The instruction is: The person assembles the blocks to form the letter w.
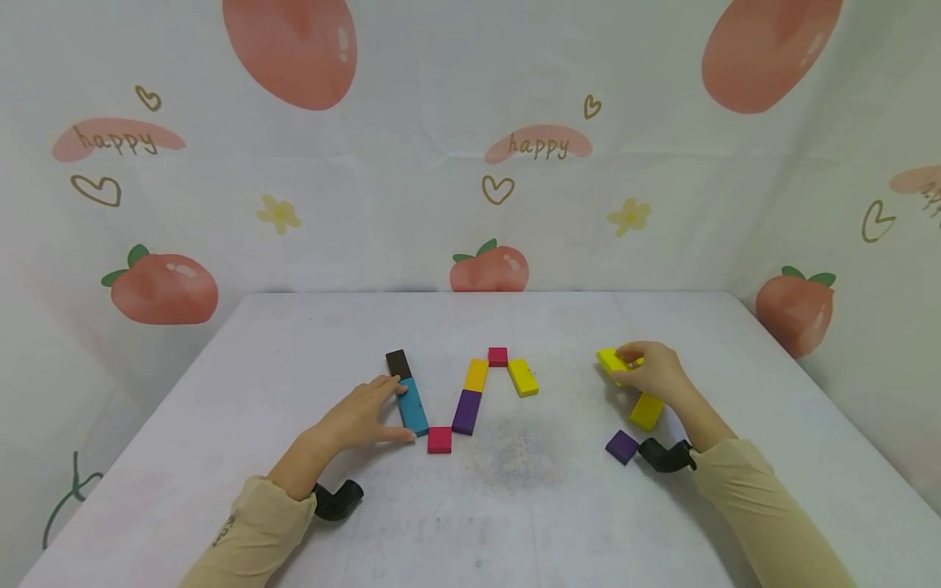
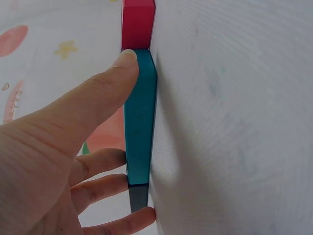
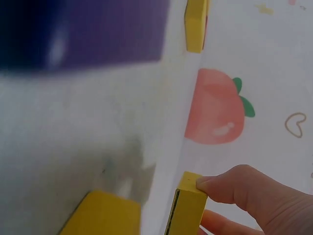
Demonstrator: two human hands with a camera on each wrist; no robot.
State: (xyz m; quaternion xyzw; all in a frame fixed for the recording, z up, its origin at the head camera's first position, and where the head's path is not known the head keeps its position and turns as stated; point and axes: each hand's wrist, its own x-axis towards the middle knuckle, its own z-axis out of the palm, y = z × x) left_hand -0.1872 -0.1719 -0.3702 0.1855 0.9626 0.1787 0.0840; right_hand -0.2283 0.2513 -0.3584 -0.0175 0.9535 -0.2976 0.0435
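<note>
My left hand [image 1: 362, 415] lies along the left side of a blue block [image 1: 413, 407], its thumb by the near end and its fairly straight fingers touching the block. A black block [image 1: 398, 363] adjoins the blue one's far end. In the left wrist view, the thumb touches the blue block [image 2: 139, 122] close to a red block [image 2: 138, 24]. Over on the right, my right hand [image 1: 654, 371] pinches a yellow block [image 1: 609, 360] between thumb and fingers. Another yellow block [image 1: 646, 412] and a purple block [image 1: 622, 447] lie nearer the body.
A zigzag of blocks continues from the blue one: red [image 1: 439, 440], purple [image 1: 467, 412], orange-yellow [image 1: 476, 375], red [image 1: 497, 357] and yellow [image 1: 524, 378]. A patterned cloth [image 1: 412, 229] hangs behind the white table [image 1: 331, 327]. Black curved pieces [image 1: 339, 501] sit at both wrists.
</note>
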